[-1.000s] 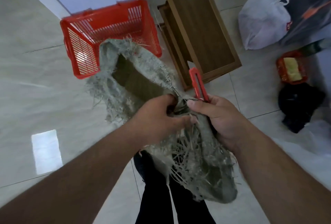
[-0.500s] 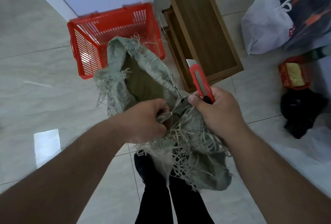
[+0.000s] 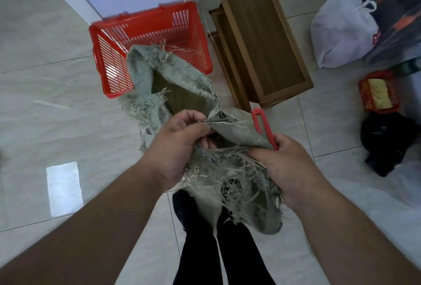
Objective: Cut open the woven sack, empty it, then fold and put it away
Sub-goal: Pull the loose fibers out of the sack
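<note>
A grey-green woven sack (image 3: pixel 182 79) with frayed, torn edges hangs between my hands above my legs, its mouth gaping open toward the basket. My left hand (image 3: pixel 175 145) pinches a loose strand at the sack's rim. My right hand (image 3: pixel 282 168) grips the frayed lower edge of the sack together with a red utility knife (image 3: pixel 262 125), whose body sticks up past the fabric. The inside of the sack is dark and I cannot tell what it holds.
A red plastic basket (image 3: pixel 145 34) stands on the tiled floor just beyond the sack. A wooden cabinet (image 3: pixel 262 34) lies to its right. A white plastic bag (image 3: pixel 341 29), a small red tray (image 3: pixel 378 93) and a black bundle (image 3: pixel 385 141) sit at the right.
My hands have drawn apart, stretching the sack's rim. The right hand dropped lower on the frayed edge, and the knife now lies behind the fabric.
</note>
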